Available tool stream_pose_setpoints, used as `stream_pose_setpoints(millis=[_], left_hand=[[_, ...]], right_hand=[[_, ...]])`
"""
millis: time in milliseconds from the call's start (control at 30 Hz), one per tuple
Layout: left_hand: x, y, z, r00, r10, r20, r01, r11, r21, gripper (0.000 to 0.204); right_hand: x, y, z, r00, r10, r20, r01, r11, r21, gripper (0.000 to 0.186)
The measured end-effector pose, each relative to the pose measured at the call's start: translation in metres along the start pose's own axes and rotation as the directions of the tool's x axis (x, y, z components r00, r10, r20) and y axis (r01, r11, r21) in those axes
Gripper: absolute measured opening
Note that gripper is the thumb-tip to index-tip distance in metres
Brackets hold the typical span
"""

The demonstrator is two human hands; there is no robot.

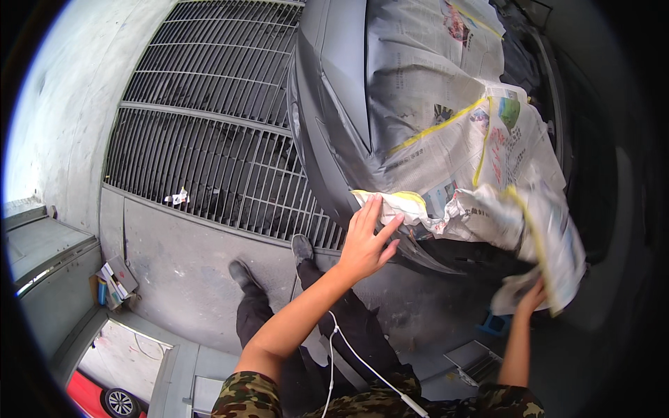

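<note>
Newspaper sheets [432, 104] joined with yellow masking tape [439, 129] cover part of a grey car body [341, 63]. My left hand [368, 237] is open at the near corner of the covering, thumb apart. Its fingertips are against a crumpled newspaper edge with yellow tape along it. Further right, my right hand [532, 295] is closed on a loose newspaper sheet [557, 244], blurred by motion. That sheet hangs off the car's near right side, with a strip of yellow tape running down it. My right fingers are partly hidden by the paper.
Metal floor grating [209, 160] lies left of the car, with a paper scrap [180, 196] on it. Cartons [120, 280] stand by the left wall. A blue object [493, 324] sits below my right hand. A white cable [334, 334] hangs before my legs.
</note>
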State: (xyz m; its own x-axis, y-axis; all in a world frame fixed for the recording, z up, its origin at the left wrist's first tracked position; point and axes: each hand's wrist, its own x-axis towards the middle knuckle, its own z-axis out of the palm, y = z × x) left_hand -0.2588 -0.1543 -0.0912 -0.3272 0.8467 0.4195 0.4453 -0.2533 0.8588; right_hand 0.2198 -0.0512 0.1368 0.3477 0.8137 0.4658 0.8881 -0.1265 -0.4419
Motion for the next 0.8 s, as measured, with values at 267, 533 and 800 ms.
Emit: stream_pose_setpoints(millis=[267, 533, 800], left_hand=[[0.012, 0.024, -0.007, 0.991, -0.116, 0.06, 0.115, 0.993, 0.019, 0.067], [0.021, 0.009, -0.067, 0.948, -0.068, 0.31, 0.127, 0.977, -0.173, 0.068], [-0.028, -0.096, -0.157, 0.927, -0.034, 0.374, 0.139, 0.956, -0.257, 0.034]], right_hand=[[0.185, -0.221, 0.283, 0.599, -0.412, 0.687, 0.762, 0.558, -0.329, 0.064], [0.0, -0.199, 0.103, 0.836, -0.547, 0.039, 0.532, 0.826, 0.184, 0.03], [-0.339, -0.211, 0.153, 0.756, 0.108, 0.646, -0.376, 0.879, 0.294, 0.032]])
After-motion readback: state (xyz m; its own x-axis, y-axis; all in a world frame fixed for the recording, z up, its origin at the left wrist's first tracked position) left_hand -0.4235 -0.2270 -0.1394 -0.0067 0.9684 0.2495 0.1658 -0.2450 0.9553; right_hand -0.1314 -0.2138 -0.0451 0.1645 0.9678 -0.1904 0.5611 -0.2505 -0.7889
